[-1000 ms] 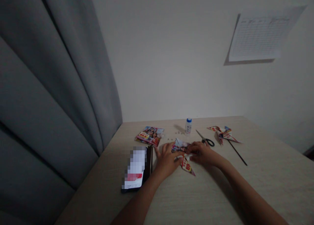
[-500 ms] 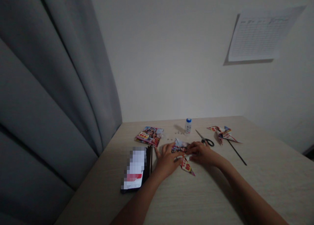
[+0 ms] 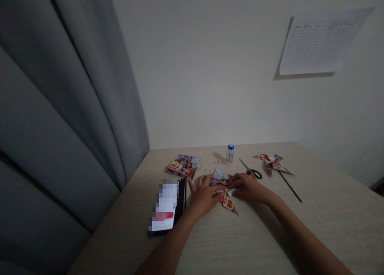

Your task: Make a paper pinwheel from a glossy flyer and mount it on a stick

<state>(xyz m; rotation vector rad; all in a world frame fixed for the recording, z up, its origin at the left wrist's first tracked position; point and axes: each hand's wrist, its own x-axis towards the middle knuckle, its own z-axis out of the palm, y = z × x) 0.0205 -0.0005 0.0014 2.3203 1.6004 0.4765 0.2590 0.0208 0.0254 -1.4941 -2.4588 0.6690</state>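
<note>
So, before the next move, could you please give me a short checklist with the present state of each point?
1. Left hand and right hand at the paper: ok.
2. Paper fully in sight: not ok, the hands cover part of it.
3. Paper's folds holding under the hands: cannot tell, hidden.
4. Scissors lying on the table, not held: ok.
5. Bottle upright, cap on: ok.

This looks like a plain room in a home or office, which I cannot tell: a grey curtain [image 3: 75, 87] hangs beside a white wall [image 3: 210, 67] with a ruled paper sheet [image 3: 315, 47], and a wood-grain table [image 3: 234, 243] carries a phone [image 3: 165, 205] and scissors [image 3: 249, 171].
</note>
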